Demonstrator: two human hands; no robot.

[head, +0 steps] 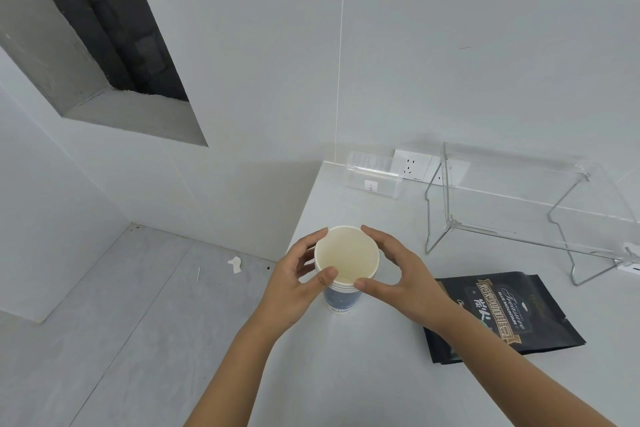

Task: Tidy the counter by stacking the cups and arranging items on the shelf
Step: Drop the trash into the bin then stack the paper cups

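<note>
A stack of paper cups (pixel 343 298), blue outside and cream inside, stands upright near the left edge of the pale counter (pixel 363 374). My left hand (pixel 298 284) grips the stack's rim from the left, thumb at the front. From the right, my right hand (pixel 405 277) holds the same rim. A black coffee bag (pixel 540 308) lies flat on the counter to the right, partly under my right forearm. Behind it, at the back right, stands a clear shelf on wire legs (pixel 519 198) with nothing on it.
A small clear plastic box (pixel 375 175) leans at the wall behind the cups, next to white wall sockets (pixel 414 165). The counter's left edge drops to a grey tiled floor (pixel 121 305) with a scrap of paper (pixel 235 263). A tiled wall closes the back.
</note>
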